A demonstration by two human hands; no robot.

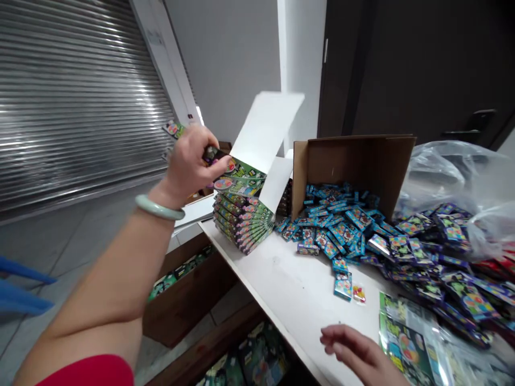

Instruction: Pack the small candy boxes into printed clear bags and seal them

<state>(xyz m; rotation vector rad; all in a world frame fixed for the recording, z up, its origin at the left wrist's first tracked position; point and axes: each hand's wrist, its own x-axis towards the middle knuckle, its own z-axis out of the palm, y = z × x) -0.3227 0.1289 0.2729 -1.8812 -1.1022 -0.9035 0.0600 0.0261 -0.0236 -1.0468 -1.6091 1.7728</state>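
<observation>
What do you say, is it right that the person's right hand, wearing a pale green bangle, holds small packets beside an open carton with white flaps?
No: it is the left hand that wears the pale green bangle and holds the small packets beside the open carton with white flaps, as the head view shows.

Brown carton (pixel 354 161): 1. Display box (pixel 263 128): 1. Box stack (pixel 243 225): 1. Wooden crates (pixel 189 300): 2. Bangle (pixel 155 207): 1. Packets (pixel 341 230): too many to count.

From my place far away I can see that the person wears a smooth pale green bangle (pixel 154 207) on the left wrist (pixel 164 197) and a red top (pixel 86 372), and the left hand (pixel 187 166) and right hand (pixel 358 351) have no gloves.
</observation>
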